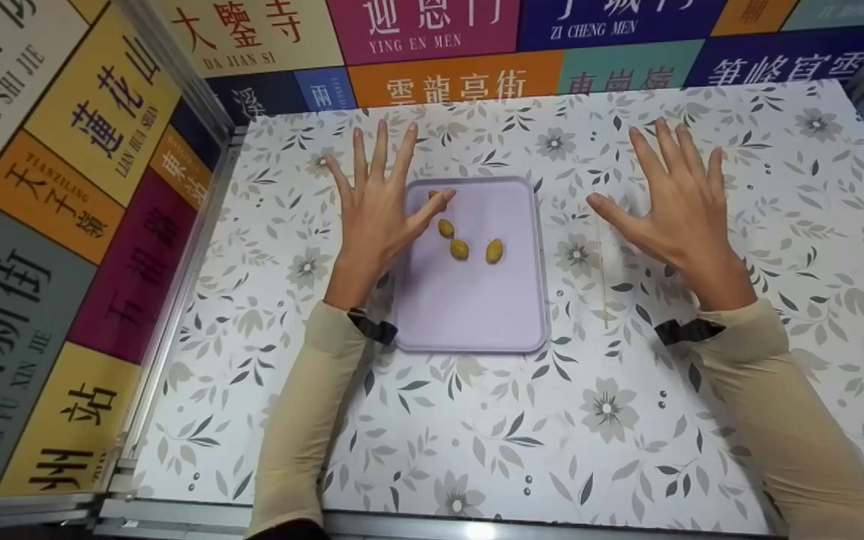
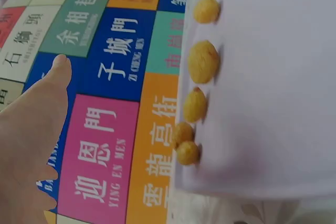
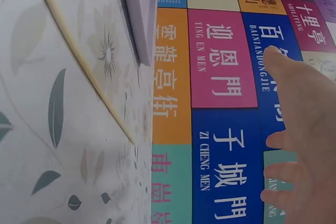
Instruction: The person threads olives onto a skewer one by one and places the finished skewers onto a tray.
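A shallow lilac tray [image 1: 469,315] lies on the table, bearing several small yellow-brown oval fruits [image 1: 494,251] whose exact kind I cannot tell. My left hand [image 1: 376,210] is spread over the tray's left edge, its thumb partly hiding the farthest fruit in the head view. In the left wrist view the fruits [image 2: 203,61] appear in a loose line, apart from the hand. To the right of the tray, my right hand [image 1: 683,217] is held with fingers spread and holds nothing. Between it and the tray lies a thin wooden skewer [image 1: 603,277], also seen as a pale stick [image 3: 84,66] in the right wrist view.
The table is covered with a white floral cloth [image 1: 604,409]. Colourful panels with Chinese lettering [image 1: 454,79] stand along the back and left side. A metal frame edge [image 1: 169,517] runs along the front. Both wrists wear black straps [image 1: 691,331].
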`<state>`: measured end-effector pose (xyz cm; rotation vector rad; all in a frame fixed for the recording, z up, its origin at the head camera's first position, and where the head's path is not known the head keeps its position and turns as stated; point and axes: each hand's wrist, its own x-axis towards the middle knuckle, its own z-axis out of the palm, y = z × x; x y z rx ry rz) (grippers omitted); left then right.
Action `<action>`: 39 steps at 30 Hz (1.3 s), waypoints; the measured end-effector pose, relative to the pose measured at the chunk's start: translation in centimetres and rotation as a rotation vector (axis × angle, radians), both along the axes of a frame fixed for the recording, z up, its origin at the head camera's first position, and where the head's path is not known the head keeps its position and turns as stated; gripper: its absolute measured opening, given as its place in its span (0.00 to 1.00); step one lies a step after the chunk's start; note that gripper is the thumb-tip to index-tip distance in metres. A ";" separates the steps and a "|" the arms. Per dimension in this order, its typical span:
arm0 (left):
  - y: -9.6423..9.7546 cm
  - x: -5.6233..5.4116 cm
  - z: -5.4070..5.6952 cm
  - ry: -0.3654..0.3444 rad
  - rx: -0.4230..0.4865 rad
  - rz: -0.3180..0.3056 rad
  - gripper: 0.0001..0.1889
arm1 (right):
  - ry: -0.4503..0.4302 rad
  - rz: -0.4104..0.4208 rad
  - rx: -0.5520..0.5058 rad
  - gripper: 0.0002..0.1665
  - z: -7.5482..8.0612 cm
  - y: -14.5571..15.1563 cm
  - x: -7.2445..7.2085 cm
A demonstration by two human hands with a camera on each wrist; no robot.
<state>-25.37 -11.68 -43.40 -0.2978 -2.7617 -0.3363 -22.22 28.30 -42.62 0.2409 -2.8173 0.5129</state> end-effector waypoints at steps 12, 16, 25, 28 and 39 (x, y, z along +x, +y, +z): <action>2.0 1.3 1.1 0.059 0.103 -0.149 0.41 | -0.008 0.034 -0.078 0.42 0.2 -0.7 2.5; 2.6 1.9 1.2 0.062 0.126 -0.200 0.38 | -0.056 0.047 -0.043 0.39 -0.1 -0.9 3.2; 3.7 2.4 0.5 0.013 0.124 -0.269 0.29 | -0.263 0.098 -0.070 0.33 -1.5 -0.8 3.7; 4.0 2.5 0.2 -0.023 0.107 -0.278 0.26 | -0.343 0.094 -0.093 0.29 -2.1 -0.8 3.7; 4.7 2.6 -0.8 -0.145 0.086 -0.338 0.18 | -0.441 0.035 -0.120 0.23 -3.4 -0.9 3.5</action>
